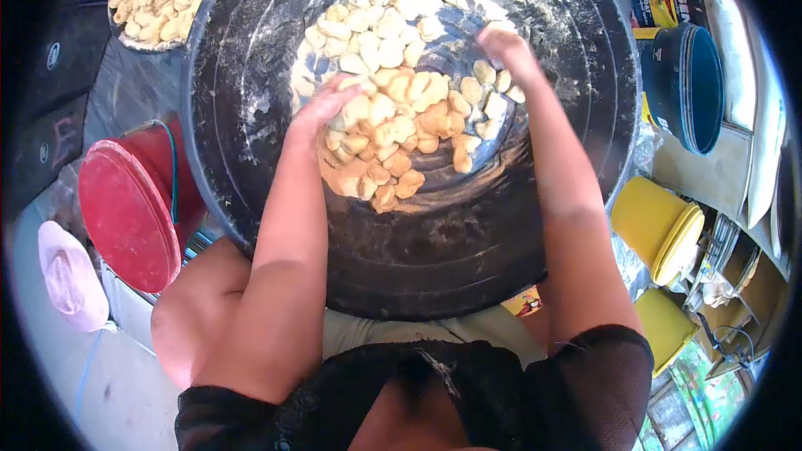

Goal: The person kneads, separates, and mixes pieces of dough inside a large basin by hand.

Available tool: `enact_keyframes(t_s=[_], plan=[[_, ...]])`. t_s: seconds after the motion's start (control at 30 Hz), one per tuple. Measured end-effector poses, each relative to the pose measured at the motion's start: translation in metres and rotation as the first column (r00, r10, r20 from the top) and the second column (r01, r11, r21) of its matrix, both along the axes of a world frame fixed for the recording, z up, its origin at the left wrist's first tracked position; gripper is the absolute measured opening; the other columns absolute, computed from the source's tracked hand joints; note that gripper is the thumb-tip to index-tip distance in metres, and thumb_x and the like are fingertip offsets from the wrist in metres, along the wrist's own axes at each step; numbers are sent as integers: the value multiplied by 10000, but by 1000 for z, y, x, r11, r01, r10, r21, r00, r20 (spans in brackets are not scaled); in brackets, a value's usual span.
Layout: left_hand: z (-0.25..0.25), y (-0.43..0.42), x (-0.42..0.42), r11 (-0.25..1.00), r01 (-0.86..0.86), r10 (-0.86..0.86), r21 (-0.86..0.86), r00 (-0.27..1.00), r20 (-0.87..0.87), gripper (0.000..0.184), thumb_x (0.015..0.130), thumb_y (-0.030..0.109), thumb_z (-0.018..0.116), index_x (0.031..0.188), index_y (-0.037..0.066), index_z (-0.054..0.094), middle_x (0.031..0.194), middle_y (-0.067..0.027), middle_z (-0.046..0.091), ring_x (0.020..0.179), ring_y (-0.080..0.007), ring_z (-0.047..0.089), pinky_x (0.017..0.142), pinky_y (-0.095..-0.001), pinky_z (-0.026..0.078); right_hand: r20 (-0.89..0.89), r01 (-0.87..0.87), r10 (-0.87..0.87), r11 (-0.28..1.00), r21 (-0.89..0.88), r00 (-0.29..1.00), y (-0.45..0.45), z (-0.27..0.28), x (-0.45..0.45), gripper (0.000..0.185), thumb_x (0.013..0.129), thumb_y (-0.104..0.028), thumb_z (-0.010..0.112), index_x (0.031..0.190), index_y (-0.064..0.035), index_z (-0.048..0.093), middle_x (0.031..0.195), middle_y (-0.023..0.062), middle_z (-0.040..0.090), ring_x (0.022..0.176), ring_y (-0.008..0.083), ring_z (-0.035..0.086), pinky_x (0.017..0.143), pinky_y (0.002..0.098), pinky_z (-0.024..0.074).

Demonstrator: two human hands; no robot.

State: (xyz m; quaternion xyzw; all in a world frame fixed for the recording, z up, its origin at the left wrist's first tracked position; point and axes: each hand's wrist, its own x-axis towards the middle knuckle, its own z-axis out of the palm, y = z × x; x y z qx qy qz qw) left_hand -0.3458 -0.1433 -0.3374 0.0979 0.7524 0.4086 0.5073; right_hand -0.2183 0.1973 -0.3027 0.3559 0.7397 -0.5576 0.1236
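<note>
A large round black basin (401,263) lies before me, its inside streaked with pale flour. Many small lumps of dough (388,42) are heaped in it, whitish at the far side and more tan nearer me. My left hand (324,107) rests against the left of the heap, fingers stretched over the lumps and partly hidden among them. On the far right, my right hand (507,46) is a little blurred above the basin floor, fingers extended and no lump visible in it. Several loose dough pieces (484,100) lie just below that hand.
At upper left stands a round tray (125,38) full of similar lumps. A red lidded bucket (129,213) and a pink hat (71,276) are on the left. To the right are a dark blue bucket (693,88), a yellow bucket (656,230) and a paint pail (668,2).
</note>
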Motion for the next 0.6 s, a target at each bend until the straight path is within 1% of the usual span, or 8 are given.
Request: enact_keyframes(t_s=[0.03, 0.1, 0.17, 0.23, 0.3, 0.33, 0.47, 0.6], plan=[[-4, -1, -3, 996, 63, -71, 63, 989, 130, 582, 840, 478, 611, 1279, 102, 543, 1207, -81, 569, 1144, -183, 479, 992, -345, 366, -185, 317, -367, 914, -251, 912, 50, -70, -3, 407, 858, -346, 607, 1111, -27, 613, 1048, 100, 641, 939, 188, 592, 873, 316, 445], [-14, -5, -16, 966, 163, -227, 202, 907, 354, 584, 826, 495, 623, 1257, 105, 561, 1199, -70, 572, 1134, -186, 485, 972, -348, 380, -98, 680, -815, 537, -499, 571, 64, -86, -56, 531, 861, -382, 600, 1230, -6, 537, 1201, 147, 569, 1028, 217, 555, 916, 364, 417], [6, -6, -30, 997, -83, 77, 8, 957, 280, 618, 840, 514, 594, 1271, 74, 544, 1246, -112, 554, 1140, -215, 490, 985, -366, 365, -108, 567, -684, 673, -475, 721, 21, -70, -111, 532, 899, -400, 542, 1230, 13, 491, 1115, 152, 593, 1094, 212, 520, 948, 359, 406], [-6, -9, -44, 880, -475, 474, 12, 880, 33, 664, 850, 542, 567, 1310, 66, 508, 1271, -134, 539, 1170, -233, 481, 996, -377, 356, -99, 201, -195, 979, 48, 976, -42, -75, -149, 777, 742, -546, 641, 1317, -56, 458, 1161, 153, 605, 1055, 219, 574, 941, 362, 439], [16, -3, -53, 656, -751, 723, 74, 653, 225, 713, 865, 586, 518, 1337, 55, 461, 1295, -155, 519, 1196, -240, 478, 978, -380, 379, -3, -254, 301, 811, 527, 954, -86, -83, -164, 947, 608, -637, 723, 1349, -109, 460, 1203, 151, 604, 1017, 251, 614, 921, 369, 479], [-13, -13, -62, 697, -716, 711, 41, 697, 98, 723, 885, 603, 469, 1357, 58, 424, 1302, -151, 513, 1221, -232, 467, 967, -378, 394, 23, -418, 453, 801, 429, 891, -100, -77, -159, 944, 612, -637, 721, 1357, -122, 454, 1233, 161, 583, 1038, 272, 608, 944, 368, 466], [-24, -4, -44, 610, -766, 676, 204, 637, 370, 625, 911, 491, 509, 1293, -3, 483, 1217, -111, 570, 1093, -217, 544, 946, -334, 420, -15, -768, 781, 617, 170, 624, -157, -35, -96, 948, 592, -644, 731, 1367, -175, 451, 1339, 153, 499, 1220, 348, 475, 1042, 445, 344], [-50, 2, 1, 981, -180, 193, 71, 936, -294, 418, 820, 271, 679, 1202, 120, 604, 1231, -118, 528, 1065, -240, 551, 917, -332, 445, -106, -940, 947, 280, -193, 304, -161, 21, -63, 641, 699, -482, 734, 1235, -162, 590, 1176, 109, 605, 1084, 253, 562, 937, 386, 428]])
